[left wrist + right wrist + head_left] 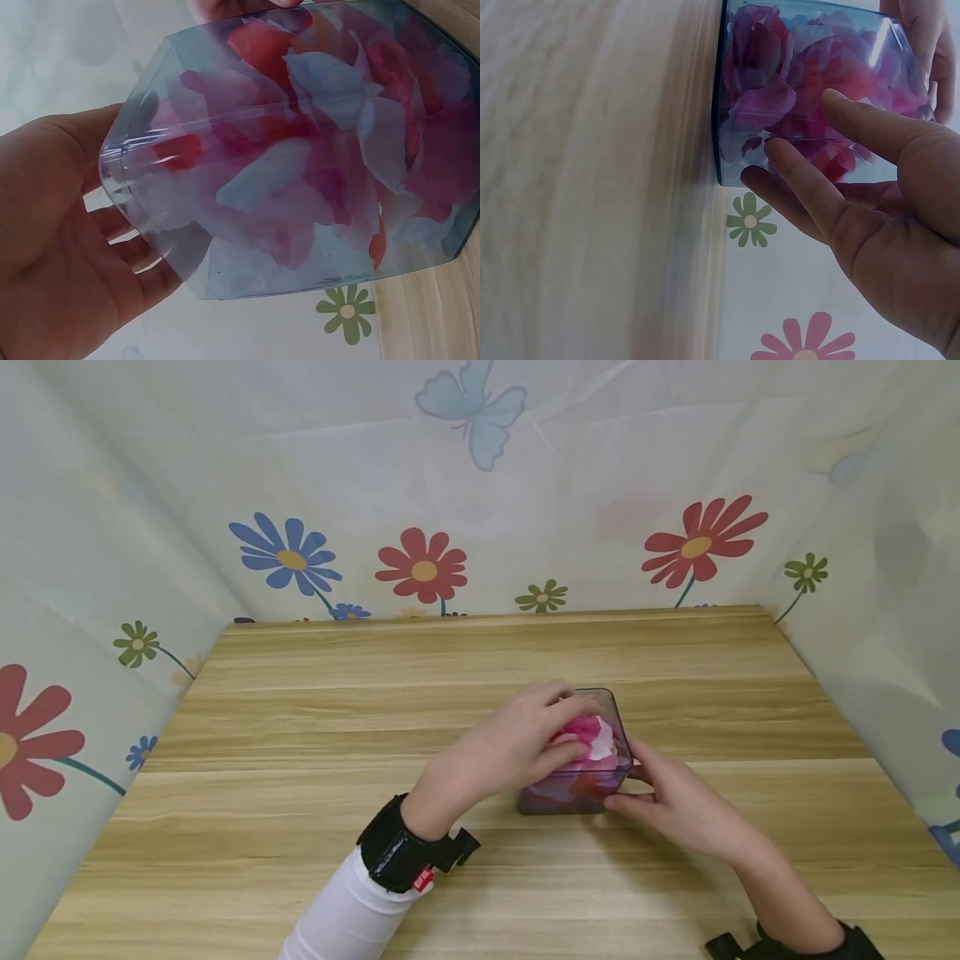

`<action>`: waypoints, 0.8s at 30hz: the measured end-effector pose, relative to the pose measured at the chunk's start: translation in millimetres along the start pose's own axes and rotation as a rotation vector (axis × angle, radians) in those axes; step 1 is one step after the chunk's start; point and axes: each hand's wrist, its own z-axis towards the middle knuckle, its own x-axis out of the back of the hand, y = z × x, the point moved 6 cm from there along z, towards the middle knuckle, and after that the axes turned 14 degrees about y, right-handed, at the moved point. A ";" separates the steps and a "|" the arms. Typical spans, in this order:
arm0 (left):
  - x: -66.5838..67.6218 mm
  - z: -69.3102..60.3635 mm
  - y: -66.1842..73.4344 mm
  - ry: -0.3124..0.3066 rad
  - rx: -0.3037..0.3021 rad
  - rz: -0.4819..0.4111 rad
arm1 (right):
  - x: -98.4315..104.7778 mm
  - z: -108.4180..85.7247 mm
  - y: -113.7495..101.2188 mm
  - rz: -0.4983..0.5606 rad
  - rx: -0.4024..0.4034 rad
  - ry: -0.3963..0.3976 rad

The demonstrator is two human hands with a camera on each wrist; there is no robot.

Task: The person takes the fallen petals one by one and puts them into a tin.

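Note:
A clear, dark-tinted plastic box (570,802) stands on the table, filled with pink, red and white artificial flower petals (596,735). My left hand (517,735) reaches over the rim from the left, its thumb and fingers curled about the petals at the top. In the left wrist view, the box wall partly covers the fingertips of that hand (67,240). My right hand (682,802) touches the box's right side near the front corner with fairly straight fingers and thumb. The right wrist view shows those fingers (806,176) against the clear wall.
The wooden table (337,718) extends around the box on all sides. A white curtain (585,468) printed with flowers and a butterfly stands behind and beside it. Black wrist straps (397,847) with small cameras sit on both arms.

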 end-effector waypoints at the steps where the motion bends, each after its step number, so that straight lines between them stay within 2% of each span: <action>1: 1.2 0.0 0.7 0.005 -0.003 -0.011 | 0.1 -0.1 0.0 0.001 0.000 -0.001; 6: 6.6 -0.3 2.8 0.025 -0.023 -0.038 | 0.1 -0.4 0.7 0.011 -0.014 -0.005; 15: 13.4 -4.2 2.1 0.036 -0.032 -0.033 | 0.7 -0.6 0.7 -0.001 -0.019 -0.003; 20: 18.0 -5.9 -1.8 0.072 -0.013 -0.020 | 1.0 -0.4 -0.1 -0.008 -0.016 0.000; 24: 21.8 -4.7 -3.4 0.132 -0.054 -0.041 | 1.3 -0.2 -0.4 -0.019 -0.017 0.002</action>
